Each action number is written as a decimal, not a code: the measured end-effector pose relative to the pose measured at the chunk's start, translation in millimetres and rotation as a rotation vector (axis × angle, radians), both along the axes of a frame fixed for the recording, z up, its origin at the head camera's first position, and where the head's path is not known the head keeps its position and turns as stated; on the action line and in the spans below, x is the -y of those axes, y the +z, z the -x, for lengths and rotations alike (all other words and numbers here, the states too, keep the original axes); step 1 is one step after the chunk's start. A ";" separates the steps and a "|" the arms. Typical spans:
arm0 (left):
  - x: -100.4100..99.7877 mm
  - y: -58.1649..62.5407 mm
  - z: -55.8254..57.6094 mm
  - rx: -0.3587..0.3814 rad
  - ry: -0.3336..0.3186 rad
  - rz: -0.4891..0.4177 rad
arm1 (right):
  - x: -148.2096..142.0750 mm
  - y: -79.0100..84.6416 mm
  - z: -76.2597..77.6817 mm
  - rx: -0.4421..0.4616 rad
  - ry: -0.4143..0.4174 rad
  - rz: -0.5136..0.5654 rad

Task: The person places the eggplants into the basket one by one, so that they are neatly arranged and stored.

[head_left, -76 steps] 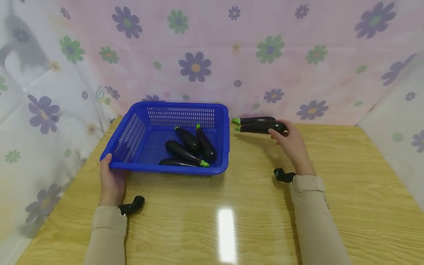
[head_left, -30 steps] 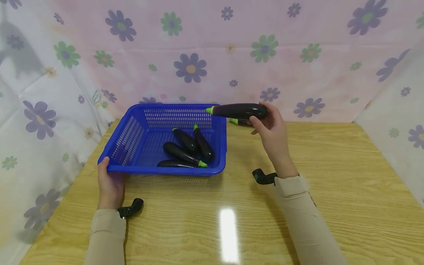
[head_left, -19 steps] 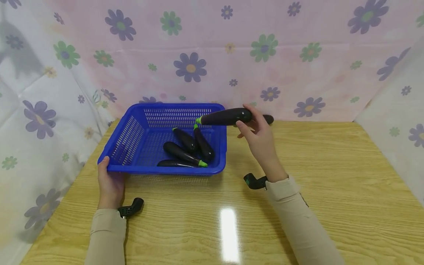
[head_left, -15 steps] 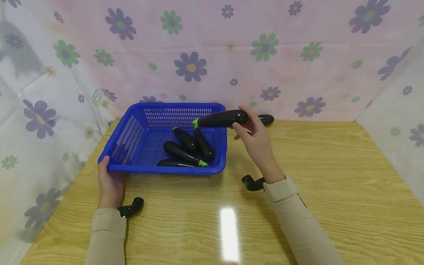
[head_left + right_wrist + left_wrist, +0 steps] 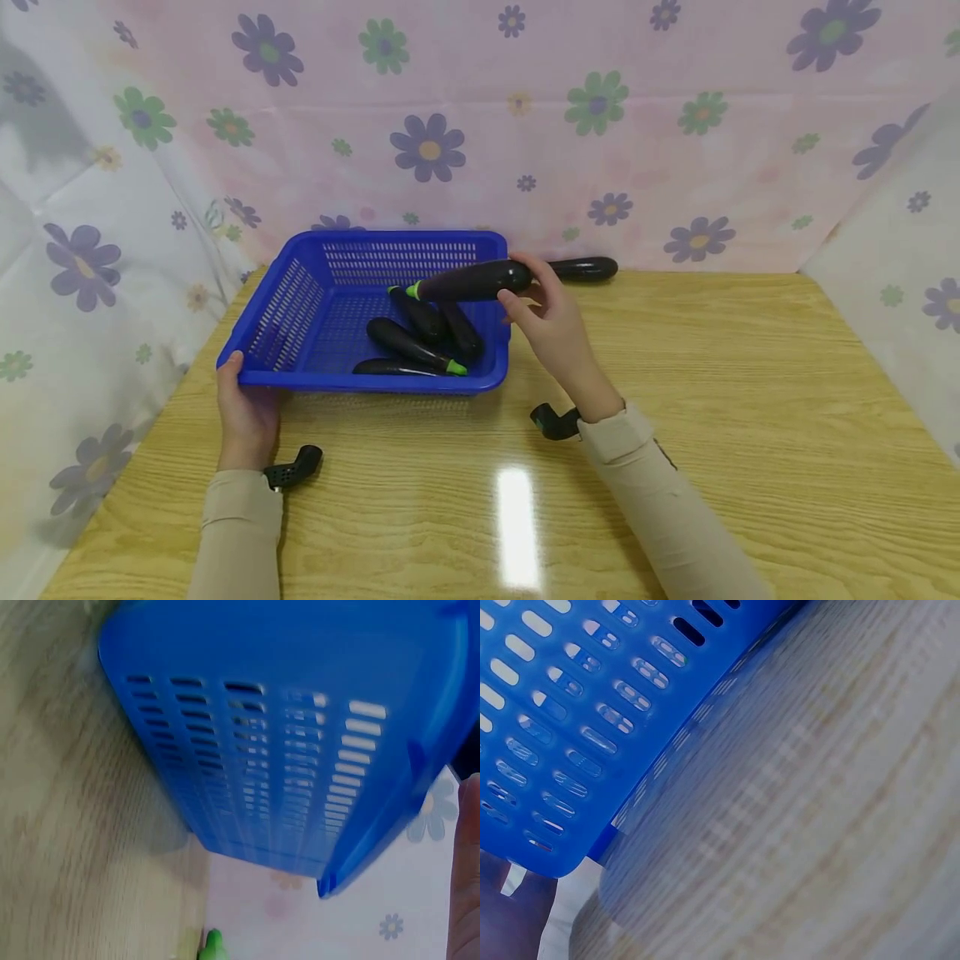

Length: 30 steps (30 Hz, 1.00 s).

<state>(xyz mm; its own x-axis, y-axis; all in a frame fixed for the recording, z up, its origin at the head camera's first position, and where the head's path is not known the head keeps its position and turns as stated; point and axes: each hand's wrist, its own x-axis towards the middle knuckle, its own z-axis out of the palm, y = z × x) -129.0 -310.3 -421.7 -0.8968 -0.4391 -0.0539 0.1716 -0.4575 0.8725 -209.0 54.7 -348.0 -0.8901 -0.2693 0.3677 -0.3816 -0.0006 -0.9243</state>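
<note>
My right hand [image 5: 551, 321] grips an eggplant [image 5: 468, 282] by its thick round end, above the right side of a blue plastic basket [image 5: 375, 382]. The green stem end points left over the basket's inside. Several other eggplants [image 5: 405, 342] lie in the basket's right half. With thumb over the rim, my left hand [image 5: 246, 408] holds the basket's front left corner; its fingers are hidden below. In the left wrist view, the slotted basket wall [image 5: 592, 727] fills the upper left. The right wrist view shows the basket's right side [image 5: 262, 645] close up and a finger [image 5: 466, 877] at the edge.
One more eggplant [image 5: 585, 269] lies on the wooden table [image 5: 750, 400] behind my right hand, against the flowered cloth [image 5: 645, 167]. Its green stem [image 5: 214, 946] shows in the right wrist view. The cloth bounds the table at the back and sides.
My right hand has lifted one eggplant from the table by the cloth and carried it left, over the basket's right rim. My left hand keeps its hold on the basket corner.
</note>
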 end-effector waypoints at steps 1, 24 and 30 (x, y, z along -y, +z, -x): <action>0.7 -0.3 -0.2 0.001 -0.002 -0.002 | 2.0 2.6 -3.0 0.007 0.004 -0.013; 1.7 -0.4 -0.6 0.035 0.014 0.062 | 25.6 -31.1 -1.8 -0.086 0.056 -0.326; 1.4 0.9 -0.6 0.017 0.002 0.043 | 30.5 -31.8 -3.3 -0.162 0.064 -0.372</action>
